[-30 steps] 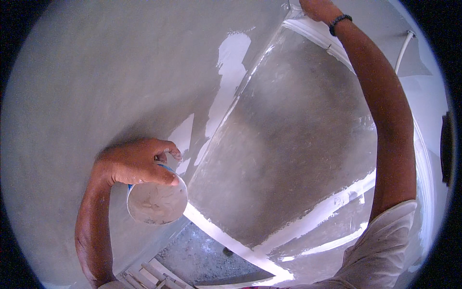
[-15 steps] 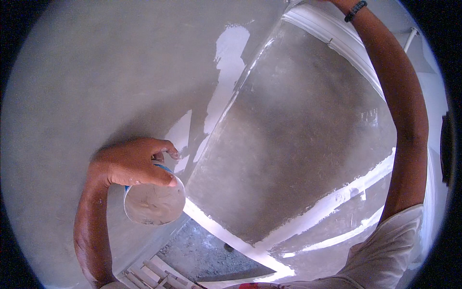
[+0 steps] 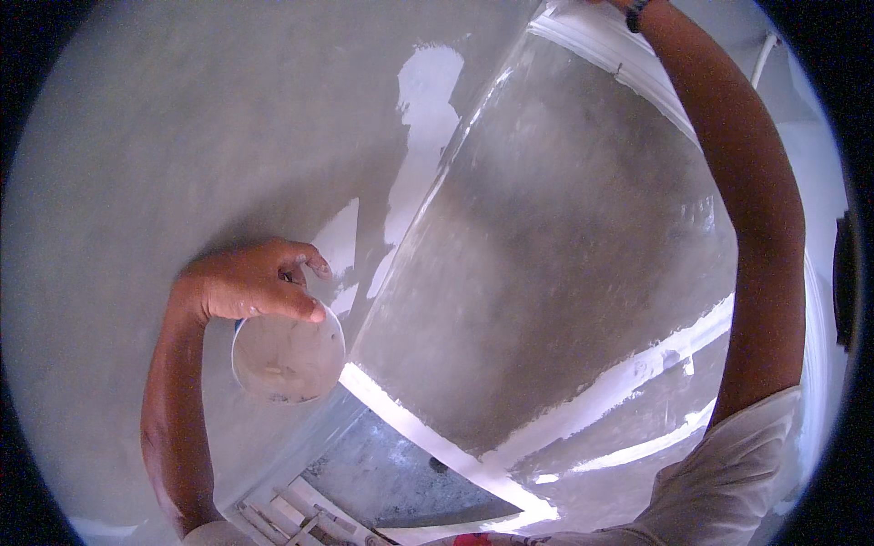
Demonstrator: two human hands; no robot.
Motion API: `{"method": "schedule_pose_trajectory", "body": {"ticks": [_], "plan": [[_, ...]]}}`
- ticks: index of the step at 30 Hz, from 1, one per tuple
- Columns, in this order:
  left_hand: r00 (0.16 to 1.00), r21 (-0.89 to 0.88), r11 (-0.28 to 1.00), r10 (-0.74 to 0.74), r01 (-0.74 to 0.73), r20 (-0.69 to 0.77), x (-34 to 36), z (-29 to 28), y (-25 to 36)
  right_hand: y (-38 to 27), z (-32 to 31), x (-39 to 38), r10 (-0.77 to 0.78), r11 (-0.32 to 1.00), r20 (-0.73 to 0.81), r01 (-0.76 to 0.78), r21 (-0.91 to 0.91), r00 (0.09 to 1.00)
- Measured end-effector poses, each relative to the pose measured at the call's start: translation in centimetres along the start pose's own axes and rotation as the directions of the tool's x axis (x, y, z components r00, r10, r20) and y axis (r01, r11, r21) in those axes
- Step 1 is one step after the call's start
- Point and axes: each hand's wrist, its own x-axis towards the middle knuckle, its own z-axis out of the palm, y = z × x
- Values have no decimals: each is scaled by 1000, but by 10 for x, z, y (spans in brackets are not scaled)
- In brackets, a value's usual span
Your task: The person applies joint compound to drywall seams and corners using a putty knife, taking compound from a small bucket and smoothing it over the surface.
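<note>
My left hand (image 3: 255, 284) grips a round plastic tub (image 3: 289, 364) by its rim, thumb over the near side and index finger reaching past it. The tub tilts so that its open mouth shows; inside is a greyish-beige coating or paste, and a bit of blue shows on the outer wall. Whitish smears mark the fingers. Up at the top edge, beside the white cornice (image 3: 596, 41), only a sliver of my right hand (image 3: 612, 3) shows; its fingers, and anything in them, are cut off. A dark bracelet (image 3: 635, 14) circles that wrist.
A grey plastered wall (image 3: 137, 164) fills the left, with white filler patches (image 3: 428, 100) near a corner line. Right of the corner, another grey surface (image 3: 546, 255) is edged by white bands (image 3: 619, 387). Wooden slats (image 3: 300, 519) stand low, beside a rough grey floor area (image 3: 410, 473).
The tub and my left hand have risen slightly in the picture. My right forearm and wrist have shifted left, and less of the right hand shows at the top edge.
</note>
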Motion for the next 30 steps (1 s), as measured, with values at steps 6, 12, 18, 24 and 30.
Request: {"method": "schedule_pose_trajectory", "body": {"ticks": [6,12,18,24,30], "plan": [[998,-53,997,-56,56,-5,1,-1,6,-33,-68,-115,55,919,273,-155,362,960],[986,-176,983,20,-50,-168,13,11,-4,-66,-29,-257,-229,640,-120,242,729,966],[965,-402,908,15,-123,-262,27,60,34,-116,-39,-357,-265,-102,-55,29,994,963],[957,-315,947,-31,-65,-288,44,109,60,-167,-44,-391,-260,-64,-106,92,994,960],[945,-188,982,-35,-29,-326,44,138,80,-179,-43,-404,-265,242,-107,173,955,958]]}}
